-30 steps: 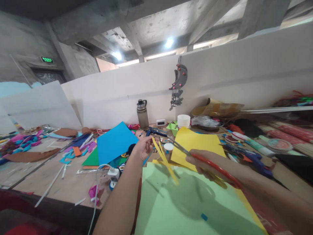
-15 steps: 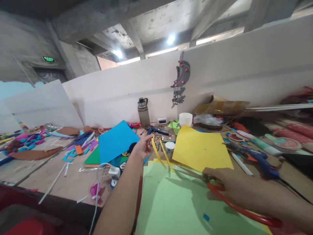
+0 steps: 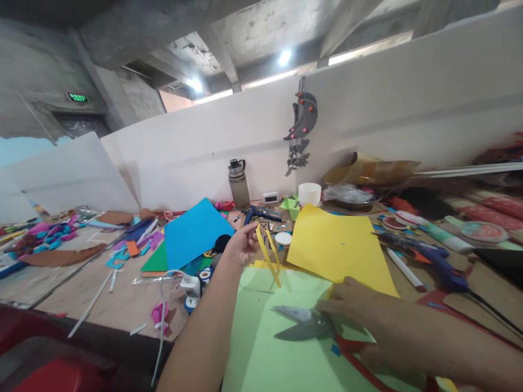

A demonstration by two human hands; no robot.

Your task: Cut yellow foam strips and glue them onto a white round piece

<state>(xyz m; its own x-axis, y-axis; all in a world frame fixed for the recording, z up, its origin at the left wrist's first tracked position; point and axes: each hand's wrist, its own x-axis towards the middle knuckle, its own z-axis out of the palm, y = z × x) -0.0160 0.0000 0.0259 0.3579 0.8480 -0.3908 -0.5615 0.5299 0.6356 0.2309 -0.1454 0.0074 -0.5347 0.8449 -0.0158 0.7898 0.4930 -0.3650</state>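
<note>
My left hand (image 3: 242,246) is raised over the table and pinches thin yellow paper strips (image 3: 269,255) that hang down from its fingertips. My right hand (image 3: 359,310) rests low on a light green paper sheet (image 3: 281,348), lying on the red handles of a pair of scissors (image 3: 304,322). The scissors lie flat on the green sheet with their blades parted and pointing left. A yellow paper sheet (image 3: 339,245) lies just beyond my right hand.
A blue sheet (image 3: 192,231) leans beside my left hand. Near the white partition stand a water bottle (image 3: 239,185) and a white cup (image 3: 309,193). A blue glue gun (image 3: 433,260), a white charger (image 3: 190,284) with cable and paper scraps litter the table.
My right hand has come down and toward me with the scissors, which now lie flat on the green sheet. My left hand keeps the yellow strips raised, hardly moving.
</note>
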